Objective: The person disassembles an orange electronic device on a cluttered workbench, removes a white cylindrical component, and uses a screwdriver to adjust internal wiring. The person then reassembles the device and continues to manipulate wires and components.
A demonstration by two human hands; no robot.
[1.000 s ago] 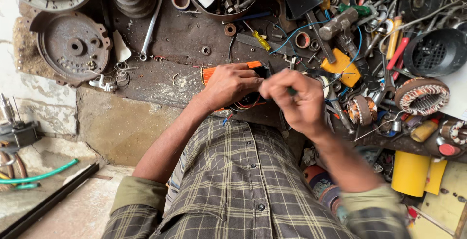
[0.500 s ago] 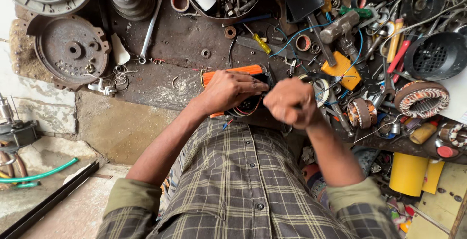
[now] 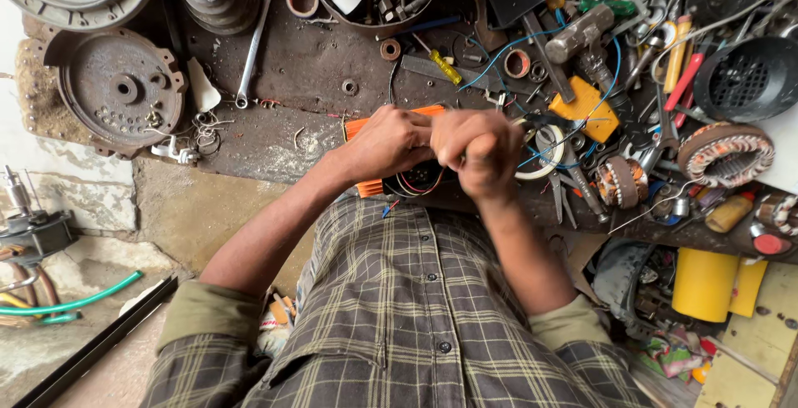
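Left hand [image 3: 391,144] clenched over orange-cased part [image 3: 371,130], pressing down onto dark worktop [image 3: 307,76]. Right hand [image 3: 480,152] balled into fist, touching left hand's knuckles, gripping something unseen; thin coloured wires [image 3: 413,185] looped just beneath both hands, red, orange and blue. For sound work, judged: case pinned flat under left hand, pull kept short and in line with wires, no jerk against thin insulation. Orange case: hard plastic, flat-edged, mostly hidden under left hand. Worktop: rusted, greasy metal, matt brown-black. Beyond left hand: long chrome spanner [image 3: 253,42], bright and smooth; round cast cover [image 3: 123,90], dull grey, pitted, bolt holes about rim. Beyond right hand: small yellow-handled screwdriver [image 3: 443,66]; hammer [image 3: 582,38] with blunt grey head. Outward of right hand: copper-wound stator [image 3: 725,152], ring-shaped, banded windings; black ribbed fan cover [image 3: 745,77], domed; yellow cylinder [image 3: 703,283] nearer body, smooth plastic.
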